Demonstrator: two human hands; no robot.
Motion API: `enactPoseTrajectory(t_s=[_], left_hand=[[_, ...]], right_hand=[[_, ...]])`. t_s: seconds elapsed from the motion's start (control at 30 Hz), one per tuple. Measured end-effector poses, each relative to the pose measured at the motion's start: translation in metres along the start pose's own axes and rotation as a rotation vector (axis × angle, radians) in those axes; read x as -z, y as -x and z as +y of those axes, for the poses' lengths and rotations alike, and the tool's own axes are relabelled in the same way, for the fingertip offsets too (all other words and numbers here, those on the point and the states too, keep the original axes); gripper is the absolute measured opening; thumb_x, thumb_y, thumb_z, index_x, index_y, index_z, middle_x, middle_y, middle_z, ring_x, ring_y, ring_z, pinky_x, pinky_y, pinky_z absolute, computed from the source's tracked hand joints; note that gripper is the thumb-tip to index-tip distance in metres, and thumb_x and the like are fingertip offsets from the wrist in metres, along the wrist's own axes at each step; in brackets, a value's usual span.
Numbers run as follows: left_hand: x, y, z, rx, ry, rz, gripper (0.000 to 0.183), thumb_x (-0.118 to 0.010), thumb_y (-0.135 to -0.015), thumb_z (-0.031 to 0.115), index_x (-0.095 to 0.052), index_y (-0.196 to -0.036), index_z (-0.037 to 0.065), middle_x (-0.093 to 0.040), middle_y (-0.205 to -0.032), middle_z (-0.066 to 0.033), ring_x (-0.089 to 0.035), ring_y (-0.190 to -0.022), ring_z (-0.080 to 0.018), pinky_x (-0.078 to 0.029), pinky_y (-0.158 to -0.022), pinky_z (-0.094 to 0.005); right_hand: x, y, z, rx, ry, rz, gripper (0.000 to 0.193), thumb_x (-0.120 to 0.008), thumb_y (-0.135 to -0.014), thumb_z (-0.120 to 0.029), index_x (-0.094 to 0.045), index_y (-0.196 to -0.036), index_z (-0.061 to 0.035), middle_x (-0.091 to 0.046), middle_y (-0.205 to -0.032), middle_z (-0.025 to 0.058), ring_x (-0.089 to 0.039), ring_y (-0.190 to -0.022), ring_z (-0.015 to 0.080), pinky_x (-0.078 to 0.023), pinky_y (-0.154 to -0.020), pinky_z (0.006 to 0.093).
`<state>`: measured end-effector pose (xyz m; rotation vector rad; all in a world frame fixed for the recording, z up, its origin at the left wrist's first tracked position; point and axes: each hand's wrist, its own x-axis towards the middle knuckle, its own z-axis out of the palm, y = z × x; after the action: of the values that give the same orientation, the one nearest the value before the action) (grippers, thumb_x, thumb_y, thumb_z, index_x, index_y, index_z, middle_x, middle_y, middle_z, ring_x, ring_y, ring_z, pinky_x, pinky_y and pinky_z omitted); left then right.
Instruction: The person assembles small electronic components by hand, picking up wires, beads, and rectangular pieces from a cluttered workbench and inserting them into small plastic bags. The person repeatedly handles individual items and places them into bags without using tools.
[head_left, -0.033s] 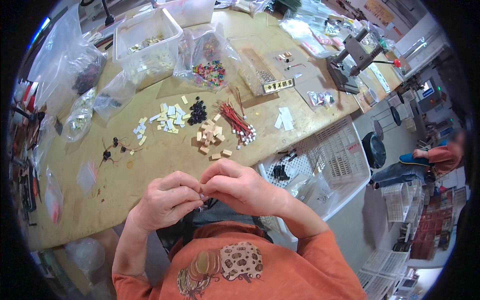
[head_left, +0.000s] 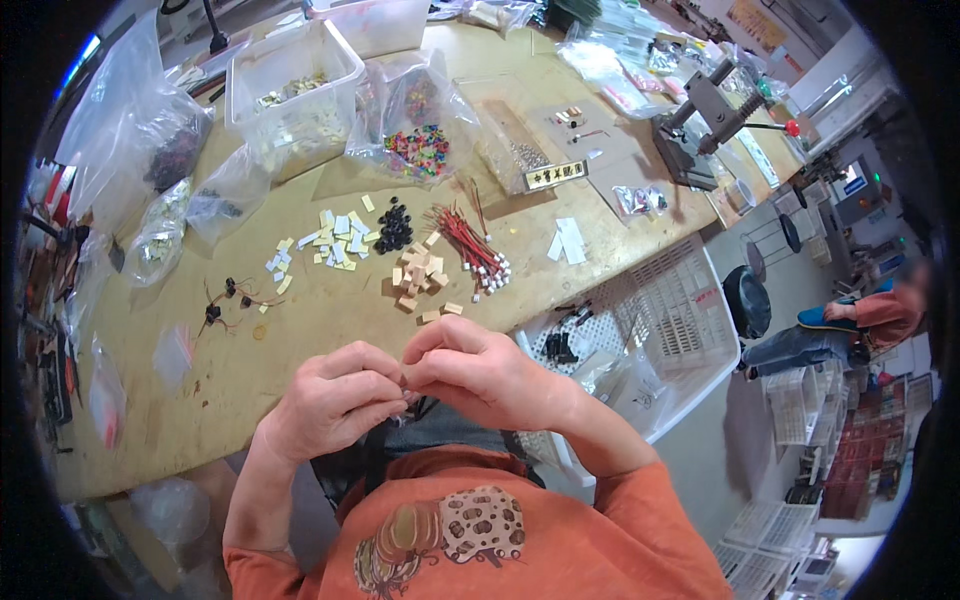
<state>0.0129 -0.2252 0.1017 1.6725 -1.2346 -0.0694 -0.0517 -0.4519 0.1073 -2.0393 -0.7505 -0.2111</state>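
Note:
My left hand and my right hand meet at the table's near edge, just above my lap. Fingers and thumbs of both are pinched together round something small. Only a pale, shiny bit of it shows between the fingertips, so its kind cannot be made out. Right beyond my hands lies a heap of small light wooden blocks. Close to that are red wires with white connectors, small round black parts and scattered white and yellow rectangular pieces. Several black parts with thin wires lie farther left.
A white plastic basket stands against the table's right edge. At the back are a clear bin, a bag of colourful beads and a shallow clear tray. A lever press stands back right. Another person sits at far right.

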Motion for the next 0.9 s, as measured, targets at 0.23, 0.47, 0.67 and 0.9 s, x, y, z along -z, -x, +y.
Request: enactPoseTrajectory(t_s=[0.23,0.47,0.67,0.9], left_hand=[[0.008,-0.034,-0.008,0.018,0.021,-0.040,0.010,-0.077,-0.083,0.003,-0.071,-0.091,0.003,-0.065,-0.090,-0.0079,-0.065,-0.078,-0.0226,-0.052,-0.068,-0.0336],[0.029,-0.060,-0.042,-0.055,0.072,0.171,0.012,-0.077,-0.081,0.001,-0.071,-0.091,0.003,-0.066,-0.087,-0.0068,-0.064,-0.080,-0.0199,-0.051,-0.070,-0.0310],[0.028,-0.048,-0.066,-0.073,0.107,0.299,0.012,-0.078,-0.080,0.000,-0.070,-0.089,0.003,-0.065,-0.085,-0.0065,-0.063,-0.078,-0.0191,-0.050,-0.069,-0.0303],[0.040,-0.044,-0.060,-0.050,0.052,0.317,0.014,-0.077,-0.078,-0.005,-0.070,-0.089,0.002,-0.066,-0.085,-0.0073,-0.063,-0.077,-0.0204,-0.051,-0.067,-0.0312]], right_hand=[[0.035,-0.007,0.016,-0.050,-0.028,0.027,0.021,-0.074,-0.084,0.003,-0.070,-0.103,-0.0052,-0.064,-0.108,0.0106,-0.064,-0.101,0.0257,-0.054,-0.082,0.0333],[0.104,-0.029,0.086,-0.442,0.047,0.350,0.015,-0.065,-0.091,0.005,-0.068,-0.106,0.0034,-0.071,-0.093,0.0099,-0.070,-0.084,0.0154,-0.056,-0.075,0.0275],[0.178,-0.075,0.186,-0.556,0.742,0.146,0.026,-0.064,-0.082,-0.002,-0.069,-0.106,0.0056,-0.071,-0.104,0.0242,-0.071,-0.096,0.0351,-0.056,-0.086,0.0403],[0.185,-0.101,0.245,-0.864,0.965,-0.280,0.033,-0.073,-0.071,-0.011,-0.070,-0.099,0.0067,-0.070,-0.108,0.0264,-0.069,-0.104,0.0368,-0.056,-0.090,0.0434]])
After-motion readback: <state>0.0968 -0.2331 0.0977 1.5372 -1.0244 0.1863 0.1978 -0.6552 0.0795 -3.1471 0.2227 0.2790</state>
